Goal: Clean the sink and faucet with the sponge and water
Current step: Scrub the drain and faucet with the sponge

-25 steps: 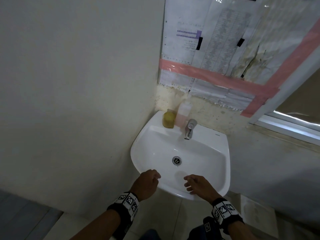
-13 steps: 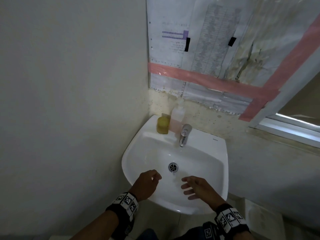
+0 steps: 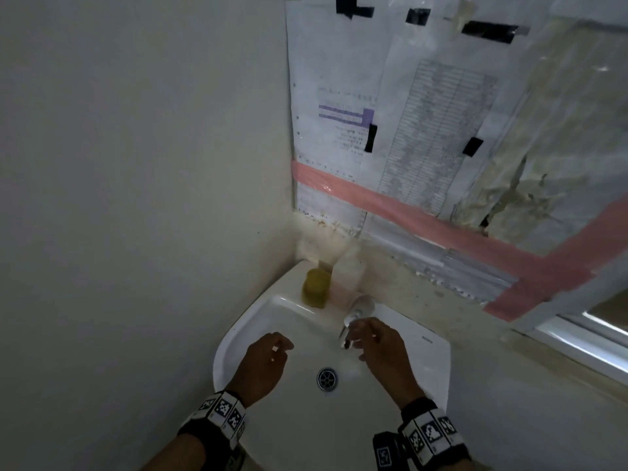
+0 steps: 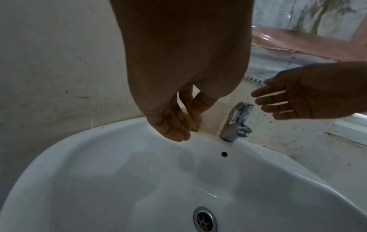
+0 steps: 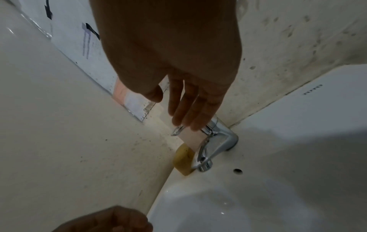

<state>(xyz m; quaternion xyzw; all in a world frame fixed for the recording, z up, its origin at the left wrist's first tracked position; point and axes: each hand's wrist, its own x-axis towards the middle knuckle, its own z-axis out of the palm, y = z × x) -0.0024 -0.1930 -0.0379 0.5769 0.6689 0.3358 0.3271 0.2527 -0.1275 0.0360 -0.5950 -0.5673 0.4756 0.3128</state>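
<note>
A white sink (image 3: 234,338) hangs in a wall corner, with a chrome faucet (image 3: 359,309) at the back of its rim. A yellow sponge (image 3: 316,291) stands on the rim left of the faucet, next to a pale pink soap bottle (image 3: 347,278). My right hand (image 3: 356,334) hovers with straight fingers just by the faucet's lever (image 5: 213,125) and holds nothing; contact does not show. My left hand (image 3: 281,348) hangs over the basin's left side, fingers loosely curled and empty, a little short of the sponge (image 5: 182,158). No water runs from the faucet (image 4: 236,122).
The drain (image 3: 327,379) sits in the basin between my wrists. A bare wall closes in on the left. Behind the sink, taped papers and pink tape (image 3: 407,209) cover the wall. A window frame (image 3: 577,338) runs along the right.
Both hands have moved forward from the sink's front edge over the basin. The right hand has risen to the faucet with its fingers spread straight. The view has come closer to the sink.
</note>
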